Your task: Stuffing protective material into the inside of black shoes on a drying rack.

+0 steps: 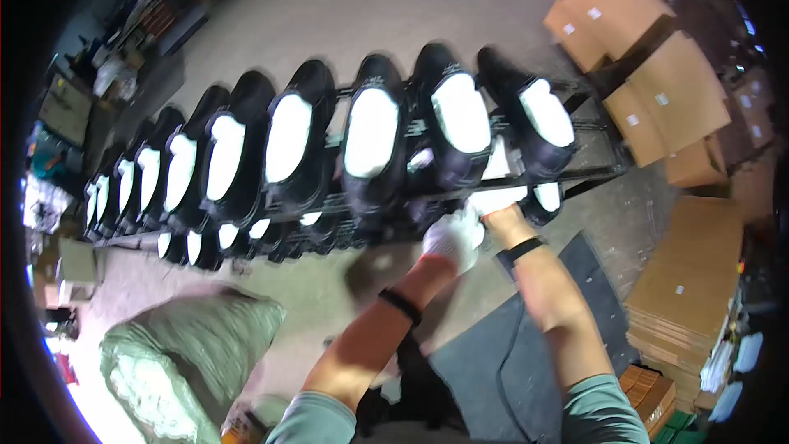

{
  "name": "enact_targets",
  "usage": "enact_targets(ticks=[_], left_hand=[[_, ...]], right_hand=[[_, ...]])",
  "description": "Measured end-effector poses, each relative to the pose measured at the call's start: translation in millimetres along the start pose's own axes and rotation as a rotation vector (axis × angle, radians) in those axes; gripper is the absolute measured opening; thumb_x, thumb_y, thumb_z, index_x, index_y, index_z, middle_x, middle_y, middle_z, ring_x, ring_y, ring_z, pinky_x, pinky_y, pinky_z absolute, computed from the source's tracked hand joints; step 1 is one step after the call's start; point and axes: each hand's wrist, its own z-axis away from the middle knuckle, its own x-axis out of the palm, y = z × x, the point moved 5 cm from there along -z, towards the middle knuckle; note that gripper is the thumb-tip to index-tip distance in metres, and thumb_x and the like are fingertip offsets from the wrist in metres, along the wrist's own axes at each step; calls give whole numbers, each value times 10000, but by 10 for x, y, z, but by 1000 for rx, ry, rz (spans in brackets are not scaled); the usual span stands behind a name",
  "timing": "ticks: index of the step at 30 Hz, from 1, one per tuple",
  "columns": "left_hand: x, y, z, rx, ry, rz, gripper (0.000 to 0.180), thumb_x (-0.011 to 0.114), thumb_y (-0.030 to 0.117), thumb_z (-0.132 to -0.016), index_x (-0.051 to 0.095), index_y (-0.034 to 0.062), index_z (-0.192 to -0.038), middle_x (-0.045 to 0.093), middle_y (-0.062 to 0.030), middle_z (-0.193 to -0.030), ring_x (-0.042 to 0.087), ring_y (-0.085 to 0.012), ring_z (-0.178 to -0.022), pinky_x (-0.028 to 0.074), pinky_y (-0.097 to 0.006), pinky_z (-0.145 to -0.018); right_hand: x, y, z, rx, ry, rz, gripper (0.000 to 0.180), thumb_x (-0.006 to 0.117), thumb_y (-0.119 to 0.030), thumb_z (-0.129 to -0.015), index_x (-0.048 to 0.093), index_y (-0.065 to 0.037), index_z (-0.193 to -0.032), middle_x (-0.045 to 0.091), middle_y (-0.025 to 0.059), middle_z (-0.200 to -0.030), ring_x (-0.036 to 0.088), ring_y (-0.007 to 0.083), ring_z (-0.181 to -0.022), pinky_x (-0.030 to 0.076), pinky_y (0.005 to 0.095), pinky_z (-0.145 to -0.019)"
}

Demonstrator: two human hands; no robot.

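Observation:
A long rack carries a row of black slip-on shoes, toes pointing away from me, each with a bright white inside. At the rack's near edge, below the upper row, my left hand wears a white glove; its fingers look curled, and what they hold is hidden. Close beside it, my right hand reaches in under the upper tier. Glare blends its glove with a white piece behind it, so its fingers do not show. A lower-tier shoe stands just right of that hand.
Flattened cardboard and boxes are stacked along the right. A large pale green sack with white contents stands at lower left. Under my arms lies a dark mat with a cable across it. More shoes fill the lower tier.

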Motion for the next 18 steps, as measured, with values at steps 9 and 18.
enact_targets(ticks=[9,18], left_hand=[[-15,-12,54,-166,-233,-1,610,829,239,-843,596,56,-1376,726,-186,-1157,757,-392,-1053,641,-517,-866],[-142,6,-73,-101,-125,51,356,729,347,-947,734,80,-1182,759,-179,-1094,782,-368,-991,645,-506,-807]], right_hand=[[-205,-268,-21,-155,-247,139,311,626,-263,-1006,666,-43,-1223,631,268,-1227,679,475,-1071,565,591,-963],[-203,-222,-108,-202,-212,112,497,628,-357,-999,671,56,-1272,615,338,-1236,600,503,-1206,510,559,-1091]])
